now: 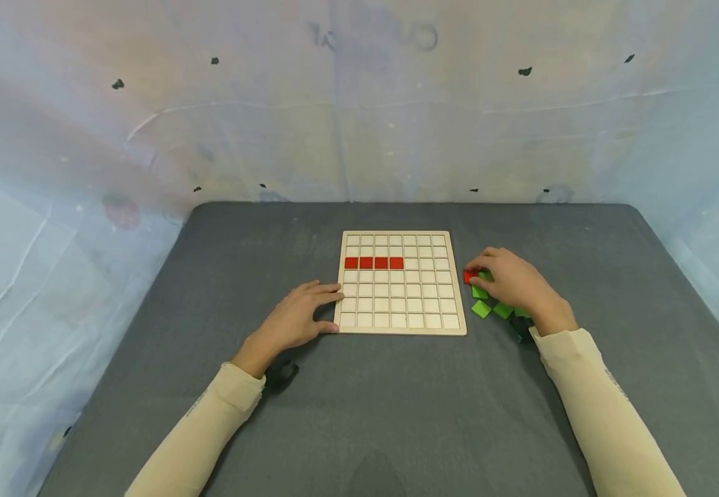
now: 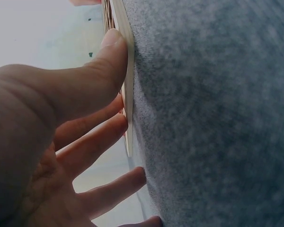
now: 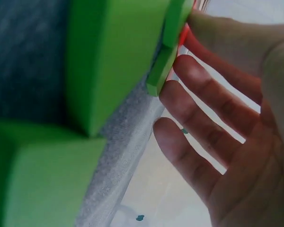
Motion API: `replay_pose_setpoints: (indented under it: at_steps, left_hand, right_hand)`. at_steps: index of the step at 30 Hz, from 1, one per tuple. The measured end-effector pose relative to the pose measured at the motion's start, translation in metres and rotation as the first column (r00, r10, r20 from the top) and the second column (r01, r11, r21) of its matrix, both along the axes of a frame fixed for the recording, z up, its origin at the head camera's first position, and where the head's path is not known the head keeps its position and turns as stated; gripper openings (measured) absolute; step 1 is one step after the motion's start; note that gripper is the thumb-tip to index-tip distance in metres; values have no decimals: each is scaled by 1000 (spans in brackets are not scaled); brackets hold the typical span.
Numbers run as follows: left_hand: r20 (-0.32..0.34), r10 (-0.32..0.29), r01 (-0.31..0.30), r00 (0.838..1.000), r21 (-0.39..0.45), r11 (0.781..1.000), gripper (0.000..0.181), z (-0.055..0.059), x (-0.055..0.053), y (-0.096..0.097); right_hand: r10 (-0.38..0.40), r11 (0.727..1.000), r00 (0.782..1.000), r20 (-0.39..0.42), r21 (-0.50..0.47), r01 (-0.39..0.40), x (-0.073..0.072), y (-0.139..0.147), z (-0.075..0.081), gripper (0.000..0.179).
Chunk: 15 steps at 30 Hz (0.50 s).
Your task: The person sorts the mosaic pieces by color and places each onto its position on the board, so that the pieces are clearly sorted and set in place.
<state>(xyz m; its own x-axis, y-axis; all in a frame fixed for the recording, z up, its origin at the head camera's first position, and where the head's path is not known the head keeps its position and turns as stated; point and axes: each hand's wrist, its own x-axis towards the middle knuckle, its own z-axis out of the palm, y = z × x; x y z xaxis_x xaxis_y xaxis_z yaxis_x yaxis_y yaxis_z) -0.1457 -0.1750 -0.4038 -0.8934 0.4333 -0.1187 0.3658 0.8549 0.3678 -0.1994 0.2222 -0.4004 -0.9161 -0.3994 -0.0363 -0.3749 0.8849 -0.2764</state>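
Observation:
A pale wooden grid board [image 1: 398, 290] lies on the table, with several red square tiles [image 1: 367, 263] side by side in its second row from the top. My left hand [image 1: 293, 314] rests at the board's left edge, fingers spread, thumb and fingertips touching the rim, as the left wrist view also shows. Right of the board, my right hand [image 1: 514, 279] pinches a red tile [image 1: 469, 277] between thumb and index finger. Beneath and beside that hand lie several green tiles [image 1: 481, 308], partly hidden by it. In the right wrist view, only a sliver of red shows behind green tiles [image 3: 128, 52].
A dark grey cloth [image 1: 371, 407] covers the table. Pale printed sheeting [image 1: 347, 103] with small dark marks hangs behind and along both sides. Dark straps [image 1: 281, 376] sit below the wrists, and cream sleeves [image 1: 197, 435] cover the forearms.

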Motion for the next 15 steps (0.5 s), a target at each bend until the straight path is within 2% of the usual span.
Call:
replay_pose_setpoints:
  at_steps: [7,15]
  left_hand:
    - [-5,0,0,1000,-6,1000,68,0,-1,-1]
    - [-13,-9,8,1000,-15,1000,68,-1,-1,-1]
  right_hand:
    - [13,1000,999,-48,18,-13,-2,0,-1,27]
    - [21,1000,1000,-18,11,-21,-1,2,0,34]
